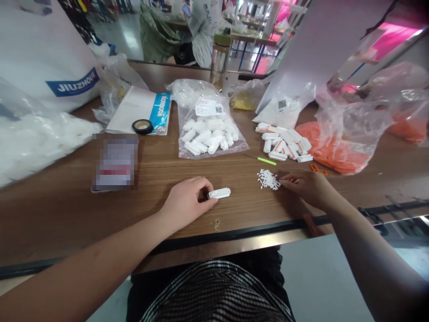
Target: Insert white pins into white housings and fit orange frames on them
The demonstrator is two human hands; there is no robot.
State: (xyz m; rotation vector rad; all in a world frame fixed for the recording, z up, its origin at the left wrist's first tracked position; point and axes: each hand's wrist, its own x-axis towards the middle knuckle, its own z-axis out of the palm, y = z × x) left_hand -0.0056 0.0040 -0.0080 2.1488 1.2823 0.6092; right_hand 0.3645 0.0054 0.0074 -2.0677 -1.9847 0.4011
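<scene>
My left hand (187, 200) pinches one end of a white connector housing (220, 193), whose face shows rows of small holes. The housing lies low at the tabletop. To its right is a small heap of tiny white plastic pieces (268, 179). My right hand (306, 188) is at the right edge of that heap, thumb and fingertips drawn together; whether a piece sits between them is too small to make out. Behind the heap lies a thin tool with a yellow-green handle (267, 161). More white housings, some with orange strips (284, 142), are piled beyond it.
A clear bag of white housings (209, 134) lies mid-table. Bags of orange parts (338, 147) stand at right. At left are a notebook (134, 109), black tape (142, 126), a blurred-out flat object (115, 163) and a big white sack (43, 53). A bottle (219, 62) stands behind.
</scene>
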